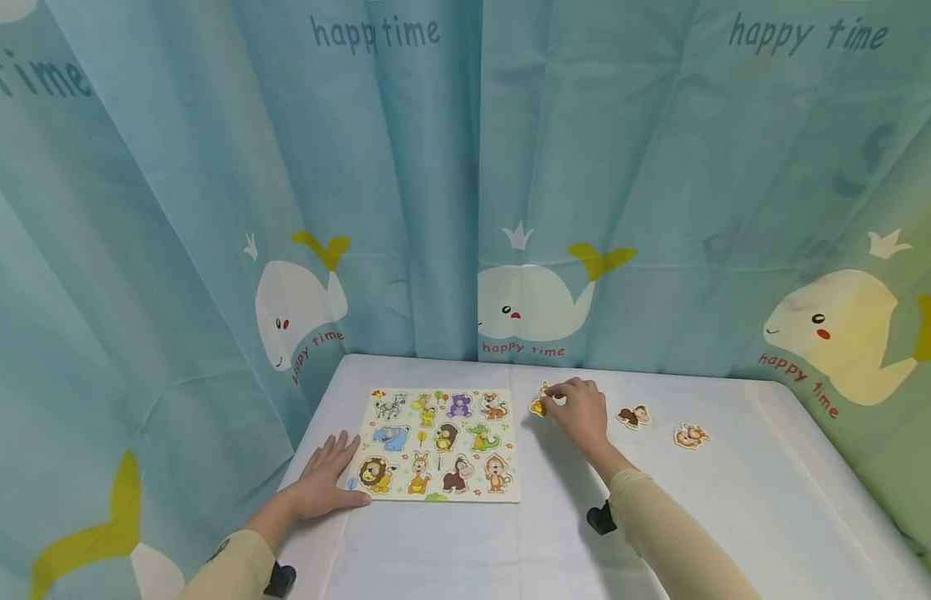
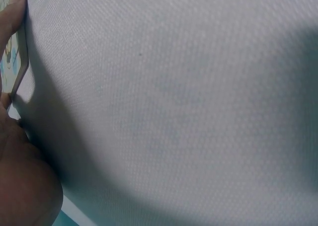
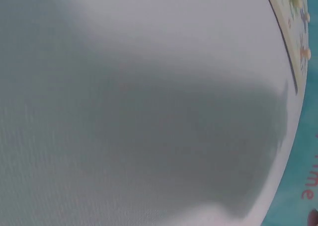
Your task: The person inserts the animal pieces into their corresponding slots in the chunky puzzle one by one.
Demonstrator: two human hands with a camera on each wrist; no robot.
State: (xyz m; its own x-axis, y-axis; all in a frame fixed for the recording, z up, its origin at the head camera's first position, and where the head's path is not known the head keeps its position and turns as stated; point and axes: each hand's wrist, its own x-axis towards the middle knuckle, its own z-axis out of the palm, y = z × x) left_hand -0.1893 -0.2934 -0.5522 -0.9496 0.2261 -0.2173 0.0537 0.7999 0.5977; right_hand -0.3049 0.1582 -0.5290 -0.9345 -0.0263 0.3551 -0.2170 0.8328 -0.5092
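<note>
An animal puzzle board [image 1: 427, 423] with rows of printed animals lies flat on the white table. My left hand [image 1: 326, 479] rests at the board's lower left corner, fingers spread along the left side and thumb at the near edge. Part of that hand [image 2: 25, 181] also shows at the left of the left wrist view. Just right of the board's far corner, my right hand [image 1: 581, 417] pinches a yellow-orange animal puzzle piece [image 1: 538, 407], partly hidden by the fingers. In the right wrist view the board's edge [image 3: 285, 32] shows; the right hand's grip does not.
To the right of my right hand lie a dark brown animal piece [image 1: 633, 417] and an orange-brown animal piece [image 1: 691, 436], apart from each other. A blue curtain [image 1: 435, 167] with whale prints hangs behind the white table [image 1: 435, 550].
</note>
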